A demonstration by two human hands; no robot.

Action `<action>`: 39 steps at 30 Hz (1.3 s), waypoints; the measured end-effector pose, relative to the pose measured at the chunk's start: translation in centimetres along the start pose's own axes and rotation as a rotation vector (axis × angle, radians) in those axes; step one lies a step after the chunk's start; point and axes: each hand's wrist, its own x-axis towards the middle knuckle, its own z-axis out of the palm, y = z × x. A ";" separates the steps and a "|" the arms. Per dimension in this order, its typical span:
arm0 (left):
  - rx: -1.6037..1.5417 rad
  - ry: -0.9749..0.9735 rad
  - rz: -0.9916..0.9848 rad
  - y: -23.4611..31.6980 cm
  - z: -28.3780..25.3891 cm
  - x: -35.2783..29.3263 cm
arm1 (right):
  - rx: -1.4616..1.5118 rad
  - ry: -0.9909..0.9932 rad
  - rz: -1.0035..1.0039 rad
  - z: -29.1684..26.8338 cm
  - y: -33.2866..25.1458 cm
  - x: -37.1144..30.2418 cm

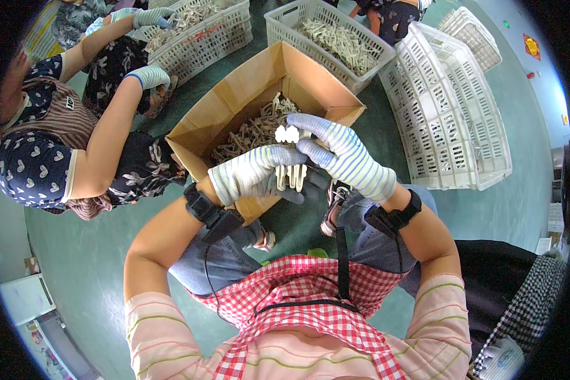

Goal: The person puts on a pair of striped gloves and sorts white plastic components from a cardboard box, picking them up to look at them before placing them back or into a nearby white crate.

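My left hand, in a striped knitted glove with grey fingers, is closed around a small off-white piece. Its several prongs show below the fingers, and a lumpy white end sticks out above them; whether both belong to one piece I cannot tell. My right hand, gloved alike, has its thumb and forefinger pinched at the upper end beside the left fingertips. Both hands are over the near edge of an open cardboard box. Inside lies a heap of greyish slender pieces.
Beyond the box, a grey crate holds pale slender pieces. Another filled crate stands to its left. White perforated crates rise on the right. A gloved co-worker sits at the left. Dark cloth lies at the lower right.
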 end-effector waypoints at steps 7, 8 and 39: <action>0.029 0.074 0.040 -0.6 -0.1 0.1 | 0.082 -0.060 -0.006 -0.2 -0.2 -0.1; 0.081 0.091 0.051 -0.6 -0.2 0.3 | 0.081 -0.075 -0.002 -0.2 -0.6 0.1; -0.055 0.005 0.258 1.5 1.0 -0.2 | 0.450 0.187 0.151 -1.8 -0.8 0.7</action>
